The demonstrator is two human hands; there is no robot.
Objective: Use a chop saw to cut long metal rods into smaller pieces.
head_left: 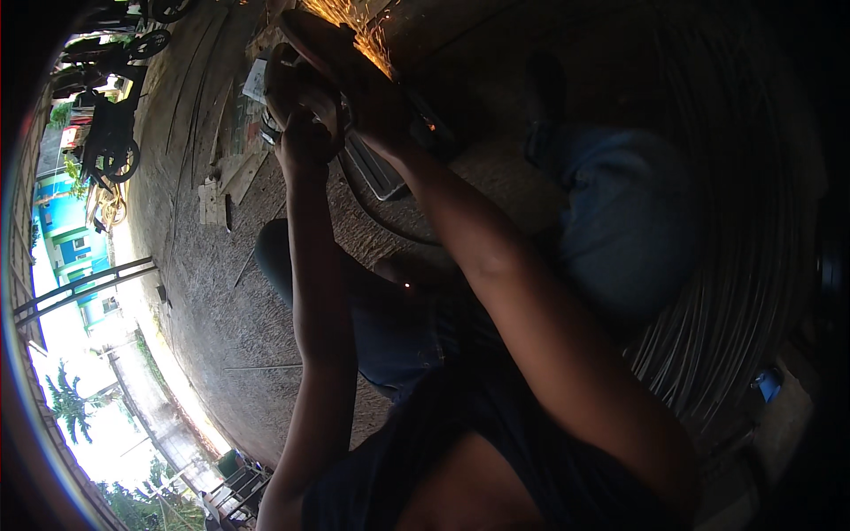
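Observation:
A dark power tool that looks like a cut-off saw [305, 87] stands on the floor in front of me, with a looped handle at its near side. Bright orange sparks [367, 40] spray from its far end. My left hand [307, 140] is closed round the handle. Just to the right, my right hand [382, 115] reaches to the tool's dark body; shadow hides its fingers and what they touch. Below the hands lies a flat metal base [374, 170], partly covered by my right wrist. The piece being cut cannot be made out.
A dark cable [376, 217] curves over the rough floor [217, 292]. Wood scraps [221, 190] lie left of the tool. My bent knees flank the arms. Long thin rods [699, 345] are bundled at right. Motorbikes [111, 133] stand at far left.

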